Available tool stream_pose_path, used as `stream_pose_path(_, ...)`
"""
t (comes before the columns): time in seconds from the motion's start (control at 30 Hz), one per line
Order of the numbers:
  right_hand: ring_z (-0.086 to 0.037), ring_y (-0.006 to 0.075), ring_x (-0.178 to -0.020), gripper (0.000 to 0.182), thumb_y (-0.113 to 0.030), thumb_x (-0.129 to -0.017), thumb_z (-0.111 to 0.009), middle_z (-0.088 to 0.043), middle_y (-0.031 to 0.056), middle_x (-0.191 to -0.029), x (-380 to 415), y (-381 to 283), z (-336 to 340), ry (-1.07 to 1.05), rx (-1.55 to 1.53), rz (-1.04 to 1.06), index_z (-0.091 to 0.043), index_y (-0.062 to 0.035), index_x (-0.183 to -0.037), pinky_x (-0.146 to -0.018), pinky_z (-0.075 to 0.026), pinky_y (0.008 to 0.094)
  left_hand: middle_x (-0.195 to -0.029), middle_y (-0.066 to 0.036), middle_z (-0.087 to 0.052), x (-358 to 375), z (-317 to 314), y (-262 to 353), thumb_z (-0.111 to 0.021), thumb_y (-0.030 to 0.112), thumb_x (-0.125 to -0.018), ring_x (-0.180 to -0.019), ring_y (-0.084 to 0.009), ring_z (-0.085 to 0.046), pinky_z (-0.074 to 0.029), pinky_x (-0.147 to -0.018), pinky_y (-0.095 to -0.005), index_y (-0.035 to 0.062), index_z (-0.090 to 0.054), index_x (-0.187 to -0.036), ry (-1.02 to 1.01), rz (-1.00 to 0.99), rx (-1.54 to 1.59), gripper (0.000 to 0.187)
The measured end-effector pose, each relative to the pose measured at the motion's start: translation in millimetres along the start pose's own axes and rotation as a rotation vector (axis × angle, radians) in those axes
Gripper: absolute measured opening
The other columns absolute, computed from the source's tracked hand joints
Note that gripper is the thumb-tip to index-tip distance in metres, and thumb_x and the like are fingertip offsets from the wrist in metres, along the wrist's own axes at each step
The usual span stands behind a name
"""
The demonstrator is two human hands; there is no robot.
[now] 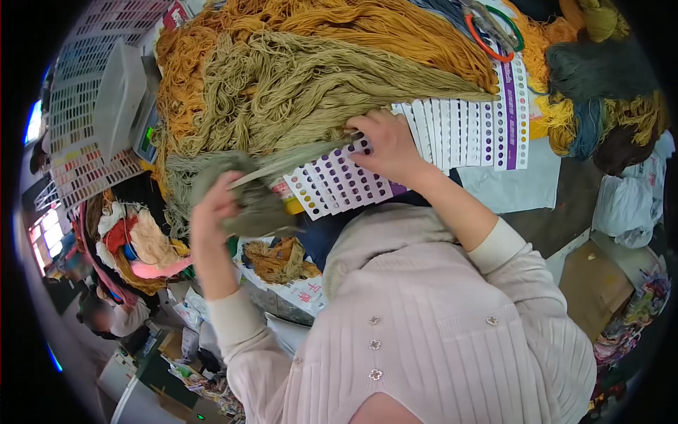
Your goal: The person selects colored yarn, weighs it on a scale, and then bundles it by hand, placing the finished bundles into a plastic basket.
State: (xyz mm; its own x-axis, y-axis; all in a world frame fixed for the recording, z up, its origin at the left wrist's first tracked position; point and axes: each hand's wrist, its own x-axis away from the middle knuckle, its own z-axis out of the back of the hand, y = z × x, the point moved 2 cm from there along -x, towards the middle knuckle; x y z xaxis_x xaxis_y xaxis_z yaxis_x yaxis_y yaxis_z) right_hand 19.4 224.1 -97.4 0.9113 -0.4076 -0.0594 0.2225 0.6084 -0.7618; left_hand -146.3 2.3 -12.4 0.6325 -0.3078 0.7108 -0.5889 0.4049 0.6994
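Olive-green thread point(282, 92) lies in a loose heap on top of orange thread point(424, 42). At the left, my left hand point(217, 201) is closed on a grey-green thread skein point(261, 201), whose loops are smeared by motion. Strands of that skein stretch across to my right hand point(388, 145), which pinches their end with thumb and fingers. Beneath my right hand, white punched cards point(339, 180) with rows of holes lie fanned out, touching or close below its fingers. More white cards point(452, 131) spread to its right.
Red and green rings point(491, 35) lie at the top right. A scale point(147, 131) with a plastic tray point(121, 99) stands at the left. Dark and yellow thread bundles point(600, 78) hang at the right, with a plastic bag point(625, 205) below. Another person point(116, 314) sits at the far left.
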Motion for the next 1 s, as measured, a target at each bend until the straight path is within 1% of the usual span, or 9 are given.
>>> stream_pose_path(0.1, -0.044, 0.0235, -0.080, 0.039, -0.019, -0.055, -0.065, -0.047, 0.0059, -0.079, 0, -2, -1, 0.032, 0.008, 0.002, -0.050, -0.0120, -0.091, -0.068, -0.030, 0.0333, -0.055, 0.005, -0.044, 23, 60, 28, -0.054, 0.015, -0.077, -0.042, -0.0008, -0.033, -0.024, -0.039, -0.0141, 0.0030, -0.054, -0.090, -0.194, -0.038, 0.239, 0.018)
stream_pose_path(0.2, -0.044, 0.0237, -0.081, 0.039, -0.019, -0.056, -0.064, -0.047, 0.0061, -0.080, 0, -3, -4, 0.049, 0.040, 0.025, -0.049, -0.0120, -0.091, -0.068, -0.030, 0.0337, -0.059, 0.004, -0.046, 17, 62, 48, -0.053, 0.014, -0.078, -0.044, -0.0024, -0.037, -0.029, -0.040, -0.0132, 0.0034, -0.054, -0.086, 0.406, -0.354, 0.083, 0.014)
stream_pose_path(0.3, -0.045, 0.0245, -0.081, 0.039, -0.017, -0.055, -0.065, -0.047, 0.0064, -0.080, 1, -2, -3, 0.082, 0.024, 0.066, -0.050, -0.0112, -0.090, -0.067, -0.031, 0.0342, -0.093, -0.010, -0.051, 13, 132, 50, -0.050, 0.009, -0.078, -0.076, -0.0167, -0.052, -0.046, -0.062, -0.0224, -0.0022, -0.050, -0.088, 0.197, -0.480, 0.693, 0.016)
stream_pose_path(0.37, -0.045, 0.0243, -0.082, 0.036, -0.015, -0.056, -0.064, -0.048, 0.0069, -0.081, 1, -4, -2, 0.092, 0.001, 0.057, -0.051, -0.0100, -0.089, -0.068, -0.032, 0.0346, -0.105, -0.014, -0.045, -4, 191, 3, -0.050, 0.008, -0.077, -0.090, -0.0212, -0.048, -0.047, -0.066, -0.0259, -0.0049, -0.048, -0.090, 0.313, -0.762, 0.161, 0.018)
stream_pose_path(0.43, -0.047, 0.0240, -0.082, 0.032, -0.012, -0.057, -0.064, -0.049, 0.0074, -0.083, 2, -8, -4, 0.114, -0.088, 0.044, -0.052, -0.0083, -0.087, -0.068, -0.035, 0.0341, -0.121, -0.017, -0.033, 69, 14, 22, -0.045, 0.008, -0.077, -0.112, -0.0283, -0.032, -0.048, -0.068, -0.0372, -0.0046, -0.048, -0.088, 0.174, -0.408, 0.991, 0.017)
stream_pose_path(0.47, -0.047, 0.0238, -0.081, 0.031, -0.010, -0.058, -0.063, -0.049, 0.0078, -0.084, 3, -10, -5, 0.131, -0.164, 0.037, -0.053, -0.0070, -0.086, -0.067, -0.036, 0.0334, -0.123, -0.019, -0.030, 62, 9, -5, -0.045, 0.020, -0.080, -0.114, -0.0405, -0.025, -0.043, -0.077, -0.0489, 0.0029, -0.052, -0.074, -0.451, -0.369, 0.906, 0.020)
stream_pose_path(0.53, -0.052, 0.0178, -0.070, 0.020, -0.007, -0.065, -0.060, -0.053, 0.0063, -0.082, 2, -30, 0, 0.117, -0.360, 0.018, -0.055, -0.0016, -0.084, -0.060, -0.041, 0.0262, -0.129, -0.017, -0.018, 62, -36, -17, -0.039, 0.023, -0.083, -0.117, -0.0404, -0.017, -0.035, -0.075, -0.0626, 0.0043, -0.053, -0.076, -0.765, -0.252, 1.036, 0.024)
stream_pose_path(0.77, -0.043, 0.0054, -0.051, 0.016, -0.014, -0.074, -0.054, -0.049, -0.0013, -0.059, 15, -86, 3, -0.525, -1.427, -0.564, -0.056, -0.0011, -0.083, -0.047, -0.033, 0.0174, -0.132, -0.013, -0.004, 51, -87, -22, -0.039, 0.026, -0.083, -0.120, -0.0382, -0.007, -0.032, -0.074, -0.0658, 0.0084, -0.058, -0.086, -0.931, -0.246, 1.081, 0.026)
stream_pose_path(1.0, -0.041, 0.0040, -0.053, 0.016, -0.009, -0.071, -0.057, -0.051, 0.0002, -0.062, 16, -94, -6, -0.641, -1.266, -0.507, -0.058, 0.0020, -0.082, -0.046, -0.031, 0.0178, -0.131, -0.018, -0.004, 53, -84, -26, -0.039, 0.029, -0.082, -0.119, -0.0387, -0.009, -0.032, -0.075, -0.0646, 0.0097, -0.057, -0.092, -0.899, -0.243, 0.973, 0.028)
